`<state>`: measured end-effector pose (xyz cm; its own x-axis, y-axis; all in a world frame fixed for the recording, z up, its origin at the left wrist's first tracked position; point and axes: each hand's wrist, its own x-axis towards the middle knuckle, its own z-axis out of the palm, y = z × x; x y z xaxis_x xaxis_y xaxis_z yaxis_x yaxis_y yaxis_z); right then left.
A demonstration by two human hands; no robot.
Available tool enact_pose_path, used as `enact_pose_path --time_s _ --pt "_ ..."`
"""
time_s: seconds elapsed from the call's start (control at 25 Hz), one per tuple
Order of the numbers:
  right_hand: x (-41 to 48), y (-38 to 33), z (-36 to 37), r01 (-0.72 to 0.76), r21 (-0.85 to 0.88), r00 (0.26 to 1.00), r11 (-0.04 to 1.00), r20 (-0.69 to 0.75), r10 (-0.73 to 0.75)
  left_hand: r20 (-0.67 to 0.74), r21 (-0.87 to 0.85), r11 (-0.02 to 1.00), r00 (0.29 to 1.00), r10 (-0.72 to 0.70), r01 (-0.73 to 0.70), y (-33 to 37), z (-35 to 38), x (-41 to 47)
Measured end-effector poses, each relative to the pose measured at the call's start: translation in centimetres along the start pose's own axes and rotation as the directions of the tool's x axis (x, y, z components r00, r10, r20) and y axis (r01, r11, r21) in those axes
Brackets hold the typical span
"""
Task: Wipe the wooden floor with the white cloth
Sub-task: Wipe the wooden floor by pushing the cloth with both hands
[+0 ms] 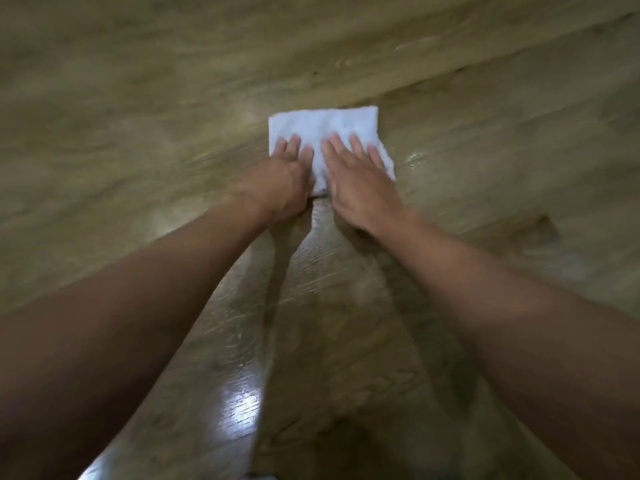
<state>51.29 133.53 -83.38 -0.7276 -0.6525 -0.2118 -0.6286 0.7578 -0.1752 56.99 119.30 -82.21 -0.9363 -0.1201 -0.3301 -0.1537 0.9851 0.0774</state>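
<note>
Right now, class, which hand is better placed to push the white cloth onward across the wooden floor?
Probably the right hand: it lies flat over more of the white cloth, while the left hand overlaps only its left edge.

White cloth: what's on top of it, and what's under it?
The left hand and right hand press flat on the near half of the white cloth. It lies on the wooden floor; the patch beneath is covered.

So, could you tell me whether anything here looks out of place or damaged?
Nothing stands out: the white cloth lies flat on the wooden floor under the left hand and right hand.
</note>
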Motion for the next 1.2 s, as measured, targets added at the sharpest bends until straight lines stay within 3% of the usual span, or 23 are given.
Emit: enact_pose_path --time_s 0.08,0.2,0.4,0.48,0.6,0.76,0.88,1.0,1.08,1.2 --pt "-5.8 -2.1 1.9 0.1 -0.019 0.994 0.995 -0.038 -0.101 -0.015 -0.052 0.997 0.999 0.051 -0.051 0.2 1.9 -6.2" --pt "-11.0 -4.9 3.9 0.193 -0.029 0.981 0.981 0.017 -0.192 -0.094 -0.091 0.994 0.995 0.045 -0.053 1.5 4.1 -14.7" --pt "0.4 -8.6 1.1 0.369 -0.063 0.925 0.927 0.127 -0.359 0.004 -0.062 0.978 0.98 -0.197 0.197 -4.5 1.6 -10.3" --pt "4.0 -9.5 0.4 0.42 -0.068 0.899 0.905 0.167 -0.404 0.033 -0.014 0.976 0.975 -0.218 0.219 -7.2 0.2 -8.6" --pt "0.9 -8.2 0.9 0.416 -0.11 0.908 0.903 0.102 -0.406 0.082 0.071 0.986 0.985 -0.154 0.148 -6.7 0.5 -9.8" --pt "-10.4 -4.9 2.6 0.479 -0.101 0.877 0.872 0.097 -0.471 0.049 -0.056 0.997 0.998 -0.046 0.049 -0.7 4.6 -17.8" --pt "-8.8 -6.7 2.4 0.506 -0.109 0.86 0.856 0.148 -0.489 0.005 -0.053 0.992 0.993 -0.116 0.116 -0.8 5.3 -19.1" --pt "-2.9 -11.1 2.2 0.521 -0.078 0.845 0.85 0.182 -0.502 -0.001 -0.003 0.961 0.961 -0.277 0.277 -5.2 3.8 -16.2" --pt "-1.5 -11.5 1.8 0.519 -0.087 0.843 0.85 0.216 -0.493 0.036 0.044 0.958 0.958 -0.284 0.283 -6.5 3.0 -15.3" --pt "-6.7 -8.4 1.7 0.508 -0.102 0.85 0.856 0.224 -0.477 0.099 0.035 0.974 0.969 -0.227 0.224 -3.0 3.5 -17.3"
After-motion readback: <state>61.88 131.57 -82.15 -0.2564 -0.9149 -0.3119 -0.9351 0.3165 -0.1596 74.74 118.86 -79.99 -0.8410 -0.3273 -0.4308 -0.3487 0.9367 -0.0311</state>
